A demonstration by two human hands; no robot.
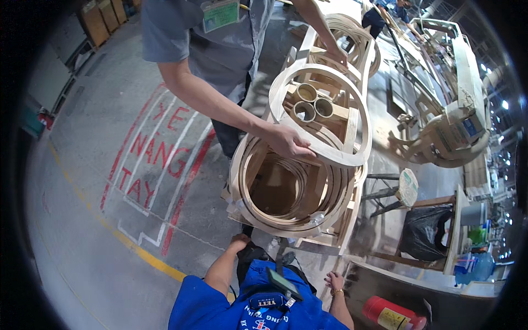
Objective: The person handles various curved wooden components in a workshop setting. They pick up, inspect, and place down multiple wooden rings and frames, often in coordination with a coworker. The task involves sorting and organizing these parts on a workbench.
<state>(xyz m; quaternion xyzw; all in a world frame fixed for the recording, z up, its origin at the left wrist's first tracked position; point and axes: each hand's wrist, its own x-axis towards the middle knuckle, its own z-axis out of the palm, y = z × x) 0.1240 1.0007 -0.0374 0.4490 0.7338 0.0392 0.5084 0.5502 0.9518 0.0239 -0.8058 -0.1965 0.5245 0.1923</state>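
My left hand hangs low beside my dark trousers, close to the near end of the wooden frame stack. Its fingers are too small and hidden to read. Down on the right, my right hand has its fingers apart and holds nothing, beside the edge of a dark board. Ahead of me, a stack of round wooden rings lies on a wooden frame. Across from me a person in a grey shirt grips a large pale wooden ring, tilted above the stack, with a hand on its near rim.
Three cardboard tubes stand within the frames. To the right are a stool, a black bag in a wooden frame and a red fire extinguisher. Painted floor markings lie left. Another person is at the back.
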